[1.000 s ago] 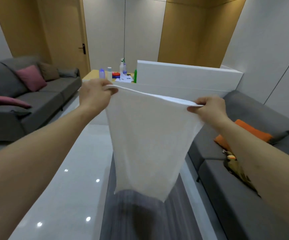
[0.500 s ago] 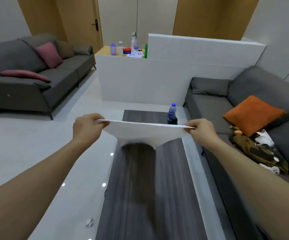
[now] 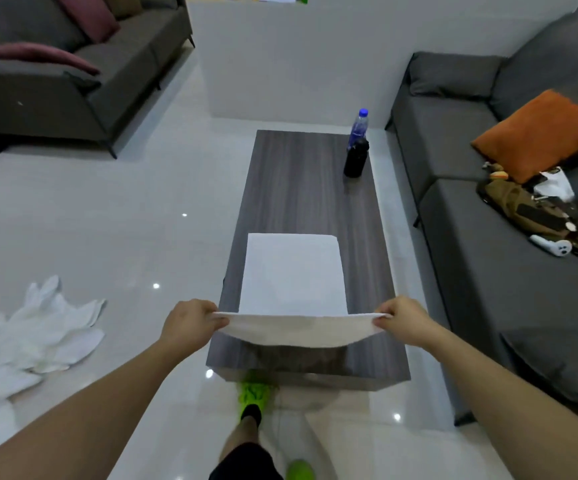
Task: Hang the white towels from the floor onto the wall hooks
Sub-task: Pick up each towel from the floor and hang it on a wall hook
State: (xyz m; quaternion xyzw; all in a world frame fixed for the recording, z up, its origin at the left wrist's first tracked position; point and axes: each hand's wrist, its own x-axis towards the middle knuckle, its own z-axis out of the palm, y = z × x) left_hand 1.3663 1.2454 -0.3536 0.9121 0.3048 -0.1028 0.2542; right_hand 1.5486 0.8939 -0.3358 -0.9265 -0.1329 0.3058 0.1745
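White towel (image 3: 294,271) on wooden table (image 3: 367,237), corners pinched by left hand (image 3: 190,323), right hand (image 3: 403,320); bottles (image 3: 356,150) beyond.

Bottles (image 3: 356,150) (far end) beyond towel (image 3: 292,271)

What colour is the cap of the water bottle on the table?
Blue; the bottle cap shows best in the head view.
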